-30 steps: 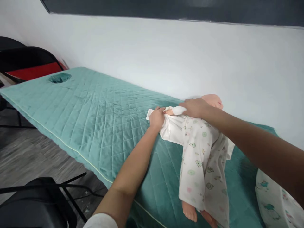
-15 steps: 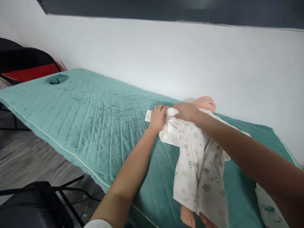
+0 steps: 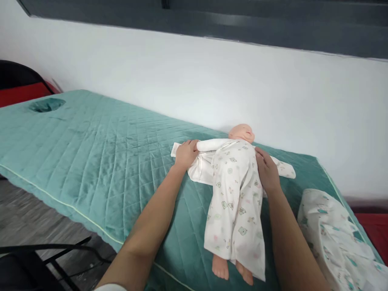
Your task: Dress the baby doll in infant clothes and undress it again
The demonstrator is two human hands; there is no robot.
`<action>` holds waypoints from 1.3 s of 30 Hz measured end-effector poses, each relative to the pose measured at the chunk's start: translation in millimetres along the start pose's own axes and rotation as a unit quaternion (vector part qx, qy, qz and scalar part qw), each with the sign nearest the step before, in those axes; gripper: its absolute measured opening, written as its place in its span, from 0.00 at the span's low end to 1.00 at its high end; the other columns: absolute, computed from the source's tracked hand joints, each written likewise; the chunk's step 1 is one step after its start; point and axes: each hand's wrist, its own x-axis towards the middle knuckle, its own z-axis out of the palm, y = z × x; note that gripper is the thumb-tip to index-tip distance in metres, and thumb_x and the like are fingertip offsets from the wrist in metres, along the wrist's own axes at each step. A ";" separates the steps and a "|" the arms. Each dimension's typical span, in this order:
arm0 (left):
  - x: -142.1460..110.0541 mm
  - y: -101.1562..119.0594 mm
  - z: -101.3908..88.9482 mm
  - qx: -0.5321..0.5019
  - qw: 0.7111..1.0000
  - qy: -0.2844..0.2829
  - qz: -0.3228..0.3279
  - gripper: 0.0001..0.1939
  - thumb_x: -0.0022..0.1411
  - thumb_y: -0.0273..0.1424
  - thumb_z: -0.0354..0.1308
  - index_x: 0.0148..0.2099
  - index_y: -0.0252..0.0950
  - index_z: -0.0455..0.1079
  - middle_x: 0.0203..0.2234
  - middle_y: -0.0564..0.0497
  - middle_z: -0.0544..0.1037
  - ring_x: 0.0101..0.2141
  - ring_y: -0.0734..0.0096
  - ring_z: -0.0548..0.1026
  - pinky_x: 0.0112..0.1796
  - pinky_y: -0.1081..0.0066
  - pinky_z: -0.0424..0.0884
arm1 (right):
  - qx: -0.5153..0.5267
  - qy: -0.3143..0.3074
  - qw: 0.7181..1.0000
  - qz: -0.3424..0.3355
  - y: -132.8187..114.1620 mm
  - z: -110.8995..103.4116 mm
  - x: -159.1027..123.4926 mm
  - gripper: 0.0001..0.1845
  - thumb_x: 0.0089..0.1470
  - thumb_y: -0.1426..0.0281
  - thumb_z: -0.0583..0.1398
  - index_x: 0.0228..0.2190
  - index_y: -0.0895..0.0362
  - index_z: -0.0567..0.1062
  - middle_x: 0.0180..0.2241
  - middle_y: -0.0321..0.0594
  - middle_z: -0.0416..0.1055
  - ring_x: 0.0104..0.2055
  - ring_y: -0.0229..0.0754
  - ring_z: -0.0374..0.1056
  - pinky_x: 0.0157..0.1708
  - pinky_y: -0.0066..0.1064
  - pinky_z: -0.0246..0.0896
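A baby doll (image 3: 241, 132) lies on its back on a green quilted bed cover (image 3: 133, 133), its head towards the wall. White printed clothing (image 3: 233, 182) covers its chest and legs down to the bare feet. Beneath it, a white shirt (image 3: 201, 167) is spread, with one printed sleeve (image 3: 286, 169) stretched to the right. The doll's white arm points left, and my left hand (image 3: 186, 154) is closed on its end, over the shirt's left sleeve. At the doll's other side, my right hand (image 3: 268, 169) rests with fingers stretched out against the clothing; its fingertips are partly hidden.
A folded white cloth with green print (image 3: 330, 238) lies at the bed's right end. The wall (image 3: 182, 76) borders the far side. A black chair (image 3: 27, 262) stands at the near left, and a hole (image 3: 47, 105) opens in the cover at far left.
My right hand has left the doll's outstretched arm and crossed to its other side. My left hand stays on the arm's end. The view has turned right, bringing the folded cloth into sight.
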 end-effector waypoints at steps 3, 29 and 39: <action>-4.9 3.4 -0.7 -0.015 1.000 0.013 -0.007 0.25 0.62 0.31 0.55 0.61 0.41 0.66 0.54 0.43 0.72 0.54 0.55 0.71 0.52 0.60 0.68 | -0.089 0.020 0.996 0.011 33.5 0.7 -9.5 0.25 0.59 0.63 0.51 0.56 0.55 0.69 0.60 0.49 0.67 0.62 0.53 0.60 0.62 0.54 0.49; 27.1 275.5 24.5 0.206 0.938 -0.209 0.186 0.20 0.64 0.29 0.53 0.57 0.33 0.68 0.56 0.39 0.68 0.55 0.53 0.65 0.52 0.54 0.61 | -0.061 0.122 0.988 0.077 54.2 4.3 2.5 0.21 0.52 0.70 0.52 0.46 0.52 0.75 0.52 0.43 0.72 0.58 0.53 0.59 0.62 0.57 0.32; 39.3 253.8 -1.2 0.230 0.931 -0.201 0.200 0.20 0.62 0.27 0.54 0.57 0.36 0.68 0.57 0.41 0.68 0.57 0.53 0.64 0.54 0.54 0.62 | 0.019 0.205 0.971 0.123 59.0 -8.1 2.0 0.22 0.41 0.78 0.50 0.35 0.53 0.77 0.47 0.42 0.75 0.52 0.51 0.65 0.59 0.56 0.40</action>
